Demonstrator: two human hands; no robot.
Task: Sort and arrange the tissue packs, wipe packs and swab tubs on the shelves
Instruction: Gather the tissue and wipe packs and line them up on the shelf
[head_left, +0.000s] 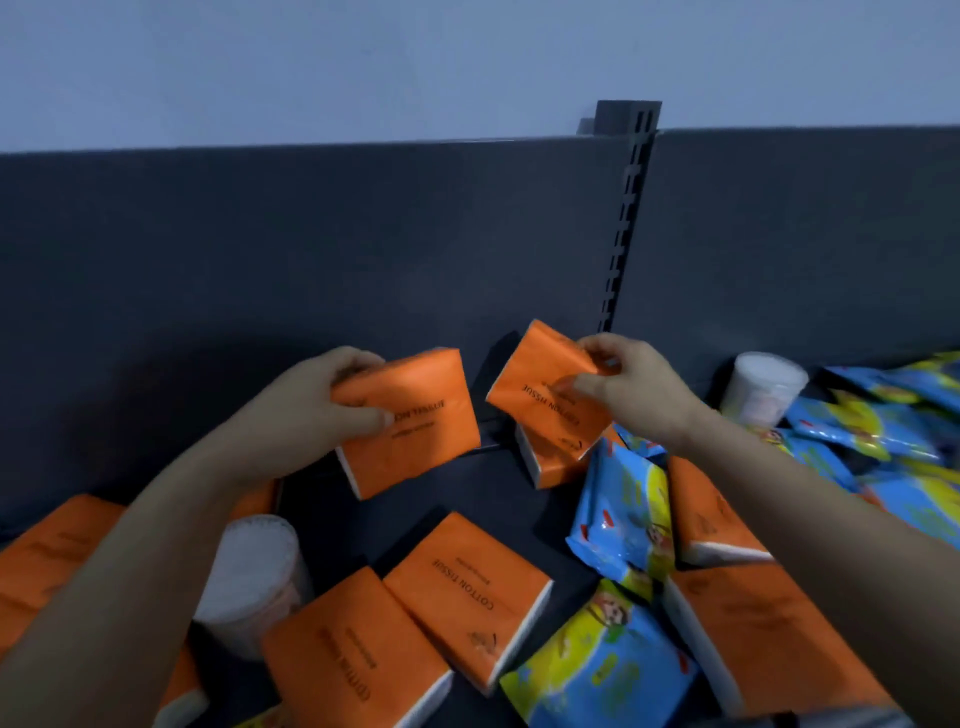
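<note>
- Two orange tissue packs are lying flat at the bottom centre of the frame: the near tissue pack (358, 660) and, touching its right edge, the lettered tissue pack (467, 587) printed "COTTON TISSUE".
- A yellow wipe pack (597, 675) is lying just right of them at the bottom, and a blue wipe pack (623, 519) is leaning just above it.
- More orange packs are lying at the lower left (47, 561) and lower right (769, 634), partly hidden by the forearms.
- A clear swab tub (254, 566) is lying tilted at the lower left, under the left forearm and just beside the near tissue pack.
- The left hand (317, 410) is gripping the left-held tissue pack (421, 431) by its left edge, thumb on the front face and fingers curled over the top, holding it tilted above the dark shelf (498, 499) at mid-frame.
- The right hand (634, 384) is pinching the right-held tissue pack (540, 379) at its upper right corner, thumb on the face.
- That pack is hanging tilted over a standing tissue pack (550, 462); whether the two are touching, I cannot tell.
- A second swab tub (763, 389) is standing at the middle right by the back panel (311, 249), beside a heap of wipe packs (883, 431) at the right edge.
- A slotted upright (628, 218) is running up the panel right of centre.
</note>
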